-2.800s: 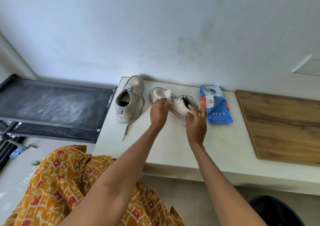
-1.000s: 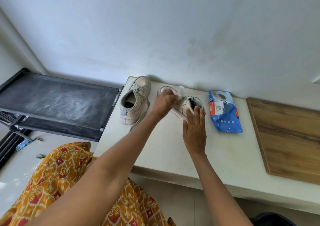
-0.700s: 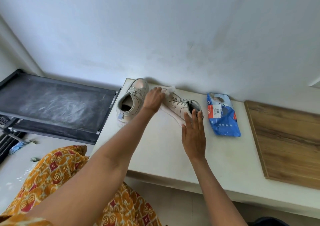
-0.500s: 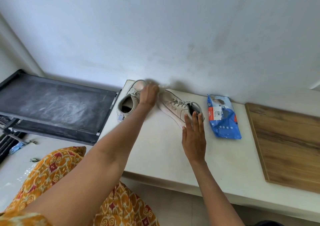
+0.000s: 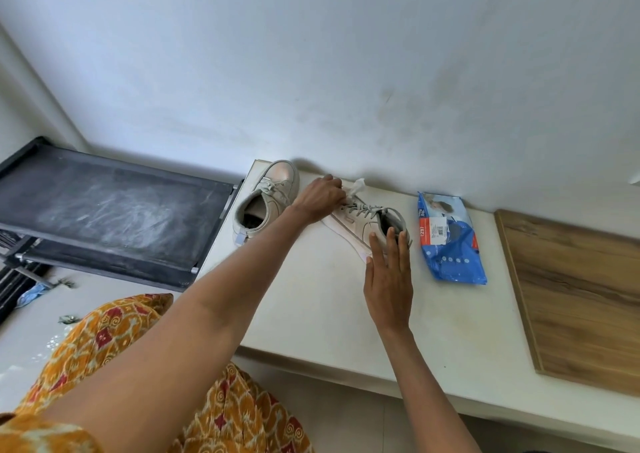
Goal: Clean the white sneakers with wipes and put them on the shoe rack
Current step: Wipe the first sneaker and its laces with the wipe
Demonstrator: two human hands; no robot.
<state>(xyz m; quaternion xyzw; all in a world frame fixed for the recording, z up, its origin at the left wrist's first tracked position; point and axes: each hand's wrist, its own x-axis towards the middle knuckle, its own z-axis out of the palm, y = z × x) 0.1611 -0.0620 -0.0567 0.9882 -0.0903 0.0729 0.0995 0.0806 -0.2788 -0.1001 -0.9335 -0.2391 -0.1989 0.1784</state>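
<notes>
Two white sneakers stand on a white ledge by the wall. The left sneaker sits upright with its toe to the wall. The right sneaker lies tipped on its side, its sole toward me. My left hand grips a crumpled white wipe against that sneaker's toe end, which the hand hides. My right hand has straight fingers pressed on the sneaker's heel. A blue wipes pack lies just right of it.
A black shoe rack with a dusty top shelf stands left of the ledge, lower down. A wooden board covers the ledge's right part. My orange patterned garment fills the lower left. Small litter lies on the floor at far left.
My left hand with the wipe swept left past the sneaker's toe toward the left sneaker, then came back onto the toe end. My right hand stayed on the heel.
</notes>
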